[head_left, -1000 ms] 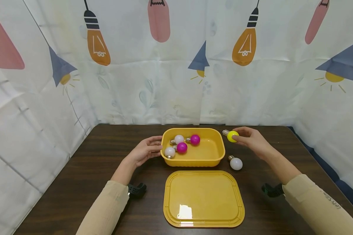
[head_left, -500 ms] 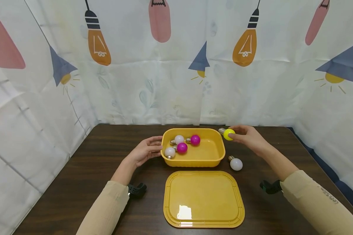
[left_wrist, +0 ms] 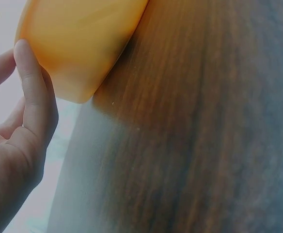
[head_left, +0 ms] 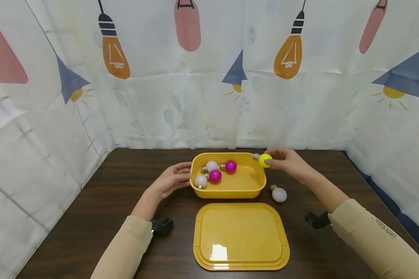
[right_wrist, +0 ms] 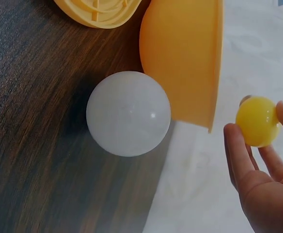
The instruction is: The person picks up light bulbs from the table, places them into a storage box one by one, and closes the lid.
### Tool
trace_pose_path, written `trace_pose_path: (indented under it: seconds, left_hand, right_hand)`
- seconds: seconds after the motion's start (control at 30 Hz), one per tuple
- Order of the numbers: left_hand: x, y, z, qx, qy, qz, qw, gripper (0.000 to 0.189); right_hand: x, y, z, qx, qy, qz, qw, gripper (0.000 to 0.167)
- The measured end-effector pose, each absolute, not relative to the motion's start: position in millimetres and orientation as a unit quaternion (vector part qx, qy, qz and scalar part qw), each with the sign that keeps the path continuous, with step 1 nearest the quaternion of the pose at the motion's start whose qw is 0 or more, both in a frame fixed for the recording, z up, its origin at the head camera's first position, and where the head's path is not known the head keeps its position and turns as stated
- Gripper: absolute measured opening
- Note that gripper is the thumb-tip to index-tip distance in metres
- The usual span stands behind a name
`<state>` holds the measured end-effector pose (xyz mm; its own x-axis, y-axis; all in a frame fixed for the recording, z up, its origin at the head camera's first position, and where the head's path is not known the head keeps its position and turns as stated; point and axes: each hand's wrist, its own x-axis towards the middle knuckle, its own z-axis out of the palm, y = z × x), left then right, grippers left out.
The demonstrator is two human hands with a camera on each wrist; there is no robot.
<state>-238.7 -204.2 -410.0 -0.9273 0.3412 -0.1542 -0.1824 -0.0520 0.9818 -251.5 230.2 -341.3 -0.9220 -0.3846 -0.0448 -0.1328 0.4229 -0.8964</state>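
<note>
A yellow light bulb [head_left: 265, 160] is pinched by its round globe between the thumb and fingers of my right hand [head_left: 288, 164]. Its metal screw base points left and overlaps the right rim of the yellow plastic box [head_left: 244, 193]. Against that box's left end rest the fingertips of my left hand [head_left: 168, 181], the fingers fairly straight; in the left wrist view the thumb tip [left_wrist: 23, 51] is right at its edge. Inside the box, toward its left, lie two magenta bulbs [head_left: 215, 176] and two white bulbs [head_left: 200, 181].
A white bulb [head_left: 279, 195] lies on the dark wooden table [head_left: 153, 255], just right of the box. In front of the box lies a flat yellow lid [head_left: 242, 236]. A printed curtain [head_left: 143, 112] hangs behind the table.
My right hand has moved left with the yellow bulb, bringing its base from beside the box to over the right rim. My left hand has stayed at the box's left end.
</note>
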Motion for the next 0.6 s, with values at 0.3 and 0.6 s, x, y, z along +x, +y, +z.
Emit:
trace_pose_path:
  seconds: [0.3, 0.6]
  left_hand:
    - [-239, -204, -412, 0.062, 0.662, 0.726, 0.177, 0.058]
    - [-239, -204, -412, 0.058, 0.662, 0.726, 0.177, 0.058]
  right_hand:
    - [-253, 225, -342, -0.165, 0.835, -0.509, 0.127, 0.054]
    - [-253, 217, -342, -0.183, 0.838, -0.497, 0.135, 0.052]
